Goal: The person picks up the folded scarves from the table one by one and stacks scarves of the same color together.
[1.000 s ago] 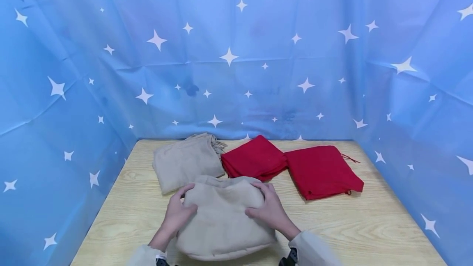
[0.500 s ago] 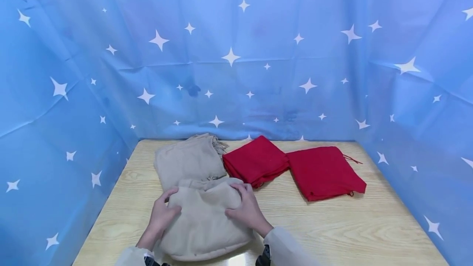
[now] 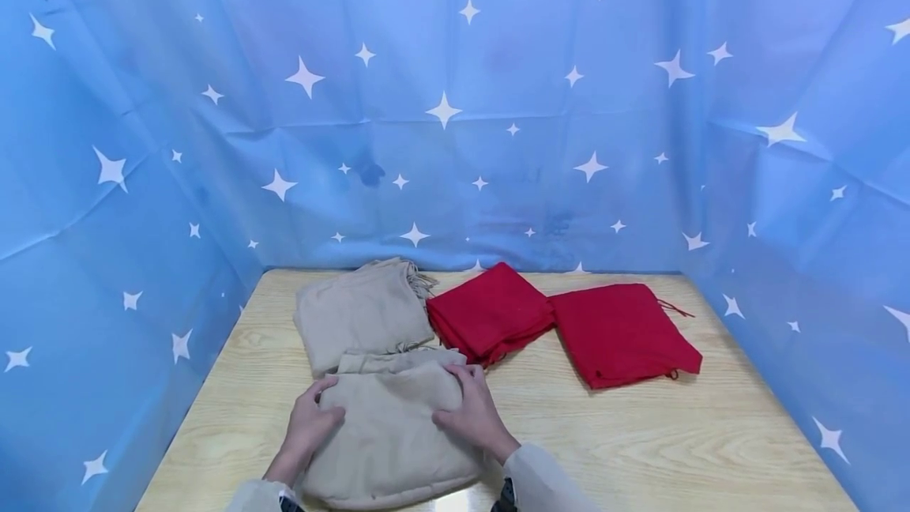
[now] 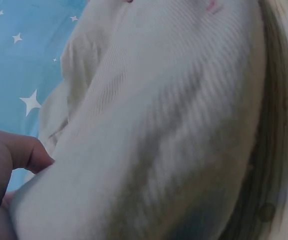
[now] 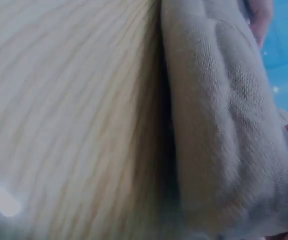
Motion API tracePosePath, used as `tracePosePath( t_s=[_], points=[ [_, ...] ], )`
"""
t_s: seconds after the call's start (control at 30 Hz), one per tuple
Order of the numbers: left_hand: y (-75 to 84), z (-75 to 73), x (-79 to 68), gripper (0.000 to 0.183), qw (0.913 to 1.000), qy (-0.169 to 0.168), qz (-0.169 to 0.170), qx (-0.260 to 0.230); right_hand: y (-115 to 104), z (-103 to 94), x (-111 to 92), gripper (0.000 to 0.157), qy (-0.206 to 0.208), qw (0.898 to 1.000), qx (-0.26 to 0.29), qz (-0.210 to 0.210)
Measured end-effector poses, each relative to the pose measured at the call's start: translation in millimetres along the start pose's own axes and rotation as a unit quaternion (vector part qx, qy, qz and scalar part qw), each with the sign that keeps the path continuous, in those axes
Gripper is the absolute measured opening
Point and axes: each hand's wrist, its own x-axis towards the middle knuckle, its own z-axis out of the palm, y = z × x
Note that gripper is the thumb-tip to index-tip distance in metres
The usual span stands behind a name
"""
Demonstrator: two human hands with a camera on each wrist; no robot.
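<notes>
Worktop (image 3: 711, 449): pale wood grain. Held beige cloth (image 3: 391, 437) nr front edge, a bit L of the edge's midpt; folded, soft, thick. Near side rounded; dk shadow along it in both wrist views, can't tell if the whole underside rests on the top.

L hand (image 3: 306, 427) grips cloth's L side, thumb on upper face, fingers at far L corner. R hand (image 3: 475, 417) grips R side likewise, thumb on upper face, fingers at far R corner. Left wrist view: ribbed weave, small pinkish mark nr top of frame.

2nd beige cloth (image 3: 362, 318) flat, folded, toward worktop's back L corner; fringe (image 3: 420, 279) on its R side. Held cloth's far edge overlaps its near edge as seen from head cam; can't tell if touching.

Diamond-set red cloth (image 3: 494, 310) nr mid back edge, close by 2nd beige's R side. Other red cloth (image 3: 626, 334) toward back R corner, its L corner meeting the first red's R corner; thin red cords (image 3: 675, 307) trail toward R edge.

Blue star-print backdrop (image 3: 441, 46) behind + both sides.
</notes>
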Motion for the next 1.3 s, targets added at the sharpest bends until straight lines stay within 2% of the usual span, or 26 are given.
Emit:
tracePosePath(
  t_s=[0.1, 0.53, 0.77, 0.93, 1.13, 1.3],
  points=[
    [-1.9, 1.1, 0.8, 0.067, 1.0, 0.001, 0.002, 0.009, 4, 2.8, -2, 0.07, -0.004, 1.0, -0.01, 0.007],
    [1.3, 4.8, -0.5, 0.066, 0.999, 0.003, -0.005, 0.044, 12, 4.8, -4, 0.07, -0.009, 1.0, -0.016, -0.013],
    [4.1, 1.5, -4.4, 0.066, 0.9985, -0.012, -0.008, 0.052, 13, -2.0, -1, 0.069, -0.043, 0.999, -0.027, -0.015],
    [5.6, -5.0, -5.4, 0.061, 0.998, -0.013, 0.002, 0.061, 10, -13.5, 5, 0.059, -0.056, 0.998, -0.034, -0.02],
    [11.7, -16.4, -4.9, 0.049, 0.9962, -0.004, 0.026, 0.083, 4, -29.1, 15, 0.044, -0.047, 0.996, -0.071, -0.038],
    [18.6, -26.3, -2.7, 0.042, 0.9964, 0.004, 0.023, 0.081, -8, -38.0, 31, 0.034, -0.047, 0.993, -0.106, -0.035]
  ],
)
